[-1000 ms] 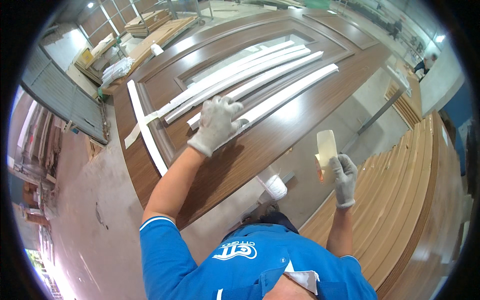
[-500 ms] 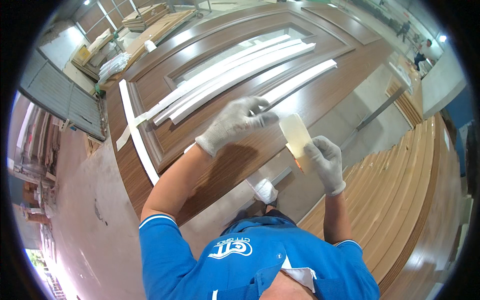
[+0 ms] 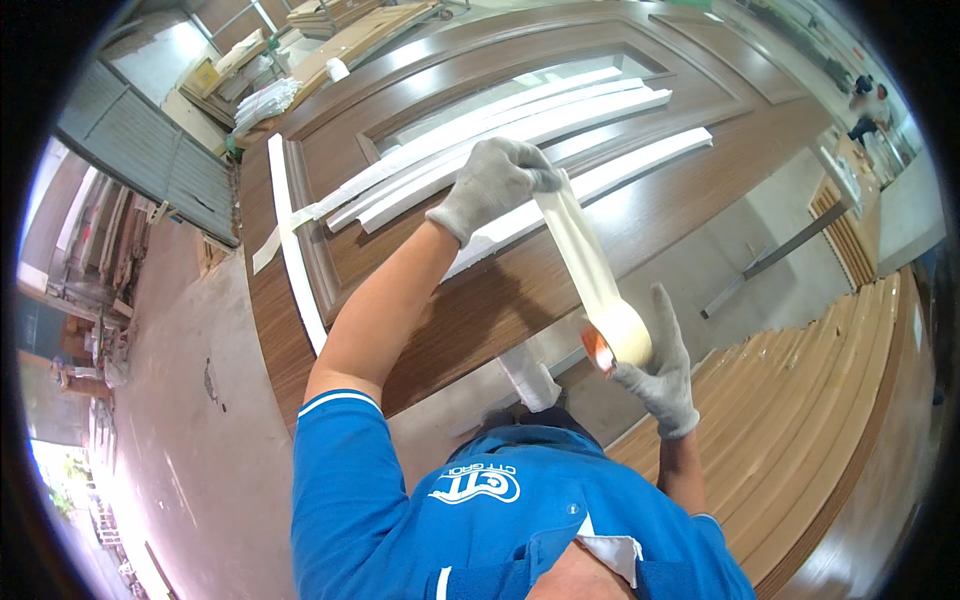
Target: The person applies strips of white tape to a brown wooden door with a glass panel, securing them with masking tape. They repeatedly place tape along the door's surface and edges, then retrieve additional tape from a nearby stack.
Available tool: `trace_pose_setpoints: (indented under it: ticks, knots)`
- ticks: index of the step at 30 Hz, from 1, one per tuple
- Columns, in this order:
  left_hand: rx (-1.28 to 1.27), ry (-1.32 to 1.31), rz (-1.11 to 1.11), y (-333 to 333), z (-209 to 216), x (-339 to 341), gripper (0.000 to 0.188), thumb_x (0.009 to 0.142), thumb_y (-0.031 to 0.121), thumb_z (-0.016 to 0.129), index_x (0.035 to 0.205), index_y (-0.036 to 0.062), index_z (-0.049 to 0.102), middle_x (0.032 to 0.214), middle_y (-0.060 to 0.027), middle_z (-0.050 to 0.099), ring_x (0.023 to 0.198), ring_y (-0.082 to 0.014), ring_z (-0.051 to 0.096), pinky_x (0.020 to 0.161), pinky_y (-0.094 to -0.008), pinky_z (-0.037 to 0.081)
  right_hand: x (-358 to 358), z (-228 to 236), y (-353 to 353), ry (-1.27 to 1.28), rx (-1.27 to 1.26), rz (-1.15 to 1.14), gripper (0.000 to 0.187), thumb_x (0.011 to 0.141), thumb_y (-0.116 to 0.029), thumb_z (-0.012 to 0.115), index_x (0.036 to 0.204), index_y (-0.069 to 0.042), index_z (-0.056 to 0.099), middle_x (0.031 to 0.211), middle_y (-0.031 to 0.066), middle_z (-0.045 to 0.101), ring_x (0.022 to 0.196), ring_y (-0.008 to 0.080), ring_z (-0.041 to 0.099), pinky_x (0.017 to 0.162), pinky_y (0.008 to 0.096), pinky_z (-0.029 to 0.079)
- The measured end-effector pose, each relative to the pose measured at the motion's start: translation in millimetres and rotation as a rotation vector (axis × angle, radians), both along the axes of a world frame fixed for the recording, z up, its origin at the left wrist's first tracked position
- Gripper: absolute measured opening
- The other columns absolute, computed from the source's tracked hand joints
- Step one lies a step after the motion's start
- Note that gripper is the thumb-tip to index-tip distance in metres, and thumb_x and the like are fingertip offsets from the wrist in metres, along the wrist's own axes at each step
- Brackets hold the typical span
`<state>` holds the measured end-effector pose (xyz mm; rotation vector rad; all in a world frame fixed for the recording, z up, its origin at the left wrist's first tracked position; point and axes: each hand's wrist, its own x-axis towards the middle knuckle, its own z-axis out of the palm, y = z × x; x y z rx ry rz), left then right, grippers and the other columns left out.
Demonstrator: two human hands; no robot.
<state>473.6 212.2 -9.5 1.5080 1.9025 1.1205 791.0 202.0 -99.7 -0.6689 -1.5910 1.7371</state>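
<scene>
The left hand [image 3: 495,188] is now pinching tape [image 3: 582,248], seemingly freeing a usable length from the roll [image 3: 630,335] the right hand [image 3: 667,378] is clasping.

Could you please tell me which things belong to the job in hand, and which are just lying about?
Seemingly in the job:
tape roll in the right hand
tape length, end in left hand
white strips on brown door

Seemingly lying about:
brown boards, right
white bundle, upper left

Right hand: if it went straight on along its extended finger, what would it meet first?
Probably the near edge of the brown door; depth is unclear, so the right hand may pass above it.
</scene>
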Motion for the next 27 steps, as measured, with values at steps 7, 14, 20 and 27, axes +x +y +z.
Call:
trace_pose_setpoints:
  ticks: [7, 14, 20, 27]
  knots:
    - [-0.085, 0.179, 0.31, 33, -33, -50, 0.021, 0.083, 0.024, 0.079, 0.094, 0.0063, 0.08, 0.085, -0.0116, 0.076, 0.08, -0.0179, 0.07, 0.079, -0.0333, 0.054, 30, -17, -15, -0.139, -0.1, 0.011, 0.12, 0.071, -0.029, 0.094, 0.157, 0.007, 0.02, 0.143, 0.0231, 0.052, 0.129, 0.0275, 0.056, 0.107, 0.0374, 0.046]
    - [-0.32, 0.702, 0.336, 39, -69, -43, 0.035, 0.087, 0.04, 0.075, 0.113, 0.0172, 0.075, 0.108, -0.0126, 0.072, 0.099, -0.0321, 0.07, 0.088, -0.0443, 0.054, 16, -57, 1, -0.304, 0.029, 0.039, 0.109, 0.073, -0.04, 0.089, 0.155, 0.004, 0.032, 0.15, 0.0221, 0.048, 0.137, 0.0282, 0.049, 0.114, 0.0383, 0.038]
    - [-0.267, 0.904, 0.316, 30, -48, -27, 0.062, 0.086, 0.032, 0.076, 0.141, 0.0176, 0.049, 0.124, -0.0173, 0.064, 0.096, -0.0367, 0.071, 0.082, -0.0471, 0.058, 2, -76, 11, -0.269, 0.005, 0.169, 0.104, 0.078, -0.045, 0.083, 0.155, 0.003, 0.032, 0.15, 0.0209, 0.048, 0.137, 0.0274, 0.048, 0.113, 0.0377, 0.038]
    - [-0.302, 0.33, -0.285, 10, -55, 47, 0.021, 0.083, 0.02, 0.079, 0.095, 0.0044, 0.072, 0.087, -0.014, 0.074, 0.082, -0.0267, 0.071, 0.076, -0.0401, 0.055, -21, -85, 26, -0.313, -0.063, 0.13, 0.055, 0.091, -0.03, 0.07, 0.133, 0.002, 0.056, 0.121, 0.0137, 0.065, 0.111, 0.0209, 0.061, 0.098, 0.0338, 0.047]
